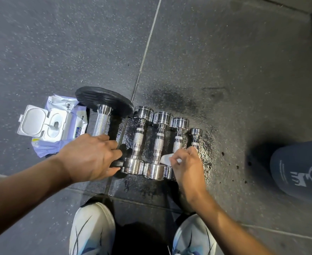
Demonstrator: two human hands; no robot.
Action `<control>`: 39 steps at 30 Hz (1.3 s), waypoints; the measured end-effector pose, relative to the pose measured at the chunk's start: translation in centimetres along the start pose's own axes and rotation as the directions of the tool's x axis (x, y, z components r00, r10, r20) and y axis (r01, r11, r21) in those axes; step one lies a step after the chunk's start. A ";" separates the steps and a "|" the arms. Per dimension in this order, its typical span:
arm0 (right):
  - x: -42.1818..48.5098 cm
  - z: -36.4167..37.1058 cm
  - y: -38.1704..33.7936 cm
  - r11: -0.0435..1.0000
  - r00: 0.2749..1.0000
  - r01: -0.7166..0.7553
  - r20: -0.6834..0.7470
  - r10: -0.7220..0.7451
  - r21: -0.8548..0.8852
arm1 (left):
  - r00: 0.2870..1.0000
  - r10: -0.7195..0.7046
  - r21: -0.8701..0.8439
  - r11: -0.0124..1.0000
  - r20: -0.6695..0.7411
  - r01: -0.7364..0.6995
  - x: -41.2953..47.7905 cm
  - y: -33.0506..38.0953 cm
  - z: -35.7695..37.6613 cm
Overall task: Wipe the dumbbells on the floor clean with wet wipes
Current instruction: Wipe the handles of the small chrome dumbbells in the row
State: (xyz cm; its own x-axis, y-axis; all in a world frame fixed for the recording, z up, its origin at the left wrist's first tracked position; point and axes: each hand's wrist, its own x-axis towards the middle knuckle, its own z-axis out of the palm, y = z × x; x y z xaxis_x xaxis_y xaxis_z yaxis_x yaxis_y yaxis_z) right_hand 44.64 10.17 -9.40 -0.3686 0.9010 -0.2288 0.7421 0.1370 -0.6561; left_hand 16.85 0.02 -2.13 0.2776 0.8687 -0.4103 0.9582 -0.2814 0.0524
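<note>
Several chrome dumbbells lie side by side on the dark rubber floor, shrinking in size toward the right. At their left lies a bigger dumbbell with black plate ends and a knurled steel handle. My left hand grips the near black end of that big dumbbell. My right hand pinches a crumpled white wet wipe against the near end of the third chrome dumbbell. The smallest dumbbell is partly hidden behind my right hand.
An open wet-wipe pack with its white lid flipped up lies left of the big dumbbell. The floor around the dumbbells is wet. My two white shoes stand below. A dark trouser knee is at the right.
</note>
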 end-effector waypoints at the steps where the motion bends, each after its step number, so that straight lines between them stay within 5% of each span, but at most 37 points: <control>1: 0.0 -0.1 -0.3 0.986 0.991 -0.122 0.073 0.114 0.113 | 1.000 0.000 0.004 1.000 0.003 0.000 0.1 0.0 0.0; 3: 0.4 -0.2 -0.5 0.889 0.943 -0.331 0.145 0.300 0.316 | 1.000 -0.003 0.011 1.000 0.011 0.003 0.2 0.0 -0.1; 5: 0.2 -0.8 -1.1 0.931 0.975 -0.217 0.103 0.195 0.293 | 1.000 -0.003 -0.004 1.000 -0.018 0.003 0.2 -0.1 0.2; 9: -0.1 -2.0 -1.8 0.812 0.897 -0.438 0.250 0.365 0.387 | 0.990 0.033 -0.012 0.999 -0.136 -0.034 -0.2 -0.8 1.1; 11: 0.3 -2.3 -1.6 0.836 0.876 -0.472 0.260 0.407 0.280 | 0.989 0.044 -0.007 0.999 -0.141 -0.046 -0.2 -0.9 1.3; 17: 0.9 -1.2 -1.0 0.964 0.968 -0.243 0.095 0.233 0.112 | 0.988 0.049 -0.020 0.998 -0.147 -0.052 -0.2 -0.9 1.3; 20: 0.2 -0.6 -1.2 0.999 0.999 0.002 0.034 -0.001 -0.032 | 0.991 0.028 -0.017 0.999 -0.128 -0.030 -0.3 -0.8 1.1; 25: 0.9 -1.0 -1.6 0.997 0.992 0.071 -0.106 -0.074 -0.030 | 0.999 -0.010 -0.001 1.000 -0.052 0.010 -0.2 -0.4 0.7; 32: 4.8 -1.1 -3.4 0.999 0.992 0.020 -0.123 -0.023 -0.026 | 1.000 -0.026 0.002 1.000 0.014 0.026 0.0 -0.2 0.1; 39: 0.9 -0.5 -1.8 0.997 0.999 -0.041 0.018 0.042 -0.061 | 1.000 -0.015 -0.032 0.999 -0.019 0.014 -0.1 -0.4 0.3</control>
State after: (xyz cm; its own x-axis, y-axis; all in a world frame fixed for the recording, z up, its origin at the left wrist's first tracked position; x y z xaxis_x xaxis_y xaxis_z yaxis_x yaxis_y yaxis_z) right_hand 43.25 10.92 -8.01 -0.3466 0.8986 -0.2691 0.7894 0.1245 -0.6012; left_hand 16.44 -0.04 -2.40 0.2646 0.8803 -0.3937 0.9637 -0.2559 0.0756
